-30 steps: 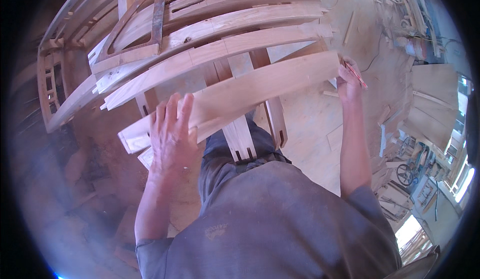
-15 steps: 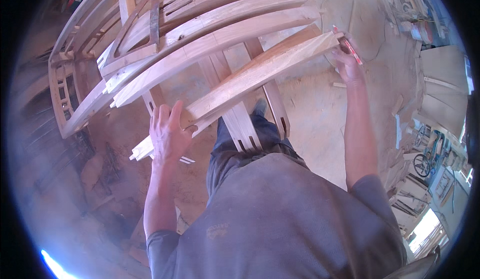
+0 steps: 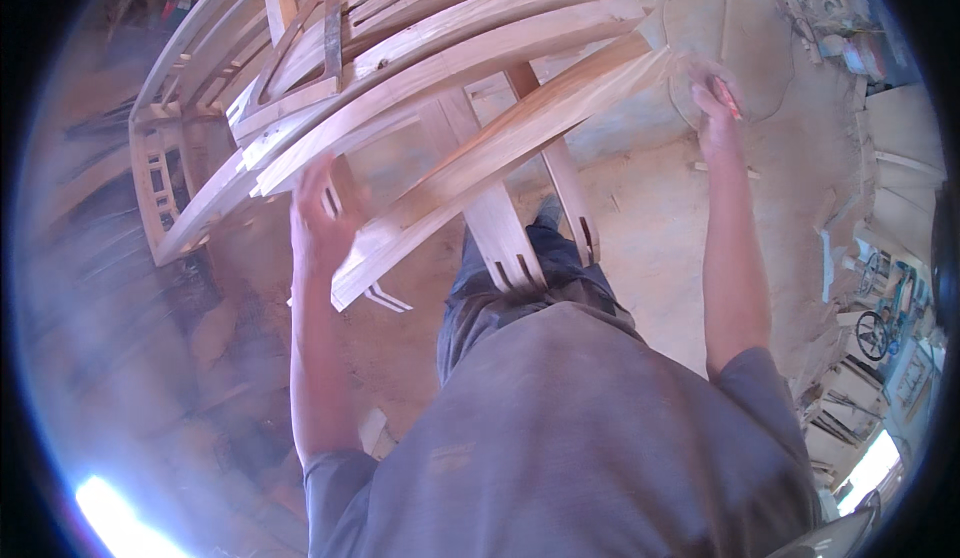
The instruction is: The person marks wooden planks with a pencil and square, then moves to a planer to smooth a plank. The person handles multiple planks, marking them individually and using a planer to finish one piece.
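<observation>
Nearest me, a long pale wooden board [image 3: 500, 163] lies slanted across two upright-slotted wooden rails [image 3: 500, 233] that run toward my waist. By the board's near left end is my left hand [image 3: 325, 223], its fingers smeared by motion; whether it touches the wood I cannot tell. My right hand [image 3: 713, 108] is closed on a red pencil [image 3: 728, 100], just off the board's far right end. Past the board lie several curved wooden pieces [image 3: 450, 88] side by side, their left ends cut into tenons. A wooden set square [image 3: 300, 98] rests on them.
A slatted wooden frame [image 3: 158, 188] stands at the left. Sandy floor [image 3: 640, 228] spreads at the right, with a thin cable and loose offcuts. Along the right edge are stacked panels [image 3: 905, 173] and a machine with a handwheel [image 3: 872, 335].
The board has turned, showing more of its broad face. My right hand has come away from its end, pencil still held. My left hand has shifted up along the left side.
</observation>
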Demonstrator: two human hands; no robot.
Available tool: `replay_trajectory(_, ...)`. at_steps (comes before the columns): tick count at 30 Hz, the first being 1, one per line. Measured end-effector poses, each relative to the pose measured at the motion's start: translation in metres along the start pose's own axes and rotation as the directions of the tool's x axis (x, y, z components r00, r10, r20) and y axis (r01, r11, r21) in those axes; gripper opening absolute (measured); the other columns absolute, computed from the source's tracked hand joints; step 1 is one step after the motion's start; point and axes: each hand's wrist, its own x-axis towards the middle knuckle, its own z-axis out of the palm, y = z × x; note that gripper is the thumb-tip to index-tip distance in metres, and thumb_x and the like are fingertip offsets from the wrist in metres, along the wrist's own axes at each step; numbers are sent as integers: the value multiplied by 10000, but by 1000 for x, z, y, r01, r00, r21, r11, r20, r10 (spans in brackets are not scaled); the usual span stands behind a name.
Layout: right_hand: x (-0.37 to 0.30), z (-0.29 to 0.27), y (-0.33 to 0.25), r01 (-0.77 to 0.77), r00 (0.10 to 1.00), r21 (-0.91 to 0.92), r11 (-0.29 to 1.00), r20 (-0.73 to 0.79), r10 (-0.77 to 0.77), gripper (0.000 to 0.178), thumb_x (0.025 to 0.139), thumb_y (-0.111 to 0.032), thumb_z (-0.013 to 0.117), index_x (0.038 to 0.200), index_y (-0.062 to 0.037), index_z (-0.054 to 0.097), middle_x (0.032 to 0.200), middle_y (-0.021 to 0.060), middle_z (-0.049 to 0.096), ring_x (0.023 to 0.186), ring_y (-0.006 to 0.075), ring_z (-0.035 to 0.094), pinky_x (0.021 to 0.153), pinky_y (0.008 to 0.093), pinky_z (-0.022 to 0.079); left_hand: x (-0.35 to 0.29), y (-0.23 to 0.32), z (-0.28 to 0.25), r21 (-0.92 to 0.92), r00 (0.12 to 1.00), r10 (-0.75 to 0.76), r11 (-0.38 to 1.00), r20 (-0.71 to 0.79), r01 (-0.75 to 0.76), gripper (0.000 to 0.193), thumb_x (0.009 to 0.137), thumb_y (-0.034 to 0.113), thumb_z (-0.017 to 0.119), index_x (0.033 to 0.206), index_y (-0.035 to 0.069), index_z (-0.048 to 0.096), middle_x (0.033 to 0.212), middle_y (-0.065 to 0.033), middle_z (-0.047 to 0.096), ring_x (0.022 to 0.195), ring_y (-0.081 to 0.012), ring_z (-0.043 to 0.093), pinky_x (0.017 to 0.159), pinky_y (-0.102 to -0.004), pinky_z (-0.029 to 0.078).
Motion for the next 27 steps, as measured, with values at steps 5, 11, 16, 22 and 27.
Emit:
replay_trajectory(5,-65,-24,-21,-108,980,-181,978,-185,74,276,931,-20,706,1203,2,665,1253,171,729,1193,256,685,1033,364,523,84,-56,-4,288,964,187,949,-188,-129,776,941,274,758,1601,12,445,1671,-219,404,1546,-387,381,1290,-461,290)
replay_trajectory(11,-179,-55,-38,-266,892,-138,954,-410,190,112,968,-81,734,1053,-23,690,1092,102,742,1064,213,709,966,339,532,147,-96,-4,477,958,284,848,-46,-229,692,909,278,809,1516,49,568,1636,-173,442,1523,-378,379,1253,-481,334)
replay_trajectory(16,-253,-26,-32,-365,812,-72,928,-513,280,81,953,-60,740,1014,-38,691,1060,103,756,997,207,724,883,330,553,132,-92,-6,377,856,515,805,-57,-459,495,888,136,788,1368,66,687,1208,-135,634,1178,-359,594,1009,-484,497)
replay_trajectory(22,-283,17,-24,-352,887,-121,928,-358,290,134,949,-50,685,1081,-40,665,1147,162,765,1058,236,736,935,357,545,122,-97,-18,516,815,573,724,-81,-458,482,935,41,691,1410,112,645,1194,-140,635,1163,-367,605,987,-502,507)
replay_trajectory(27,-282,34,-33,-333,915,-129,934,-282,288,141,954,-55,676,1094,-36,666,1154,171,765,1064,243,734,951,379,547,91,-74,-87,502,692,545,813,-473,-297,451,1071,184,570,1474,-16,543,1334,-230,658,1197,-434,652,982,-486,540)
